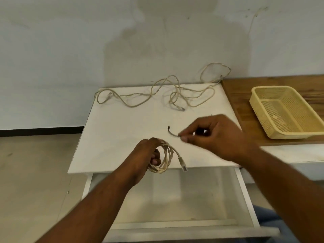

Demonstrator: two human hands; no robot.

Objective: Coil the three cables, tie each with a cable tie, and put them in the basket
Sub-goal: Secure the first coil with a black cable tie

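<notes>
left hand (149, 153) grips a coiled cable (166, 159) at the near edge of the white tabletop (122, 128), fingers curled through the loops; one plug end (183, 165) hangs free to the right of the coil. right hand (215, 135) pinches one end of a short dark cable tie (172, 133) between thumb and fingertips, just right of and beyond the coil. the uncoiled cables (178, 106) lie tangled along the far edge. the basket (270, 88) sits well apart on the wooden tabletop (245, 111) to the right. judged handling: the cable is light, limp and springy, so the loops will likely loosen if the grip slackens. the best hold is across the bundled strands, opposite the plug, leaving a bare section for the tie. the tie is thin, bendable and easily dropped.
</notes>
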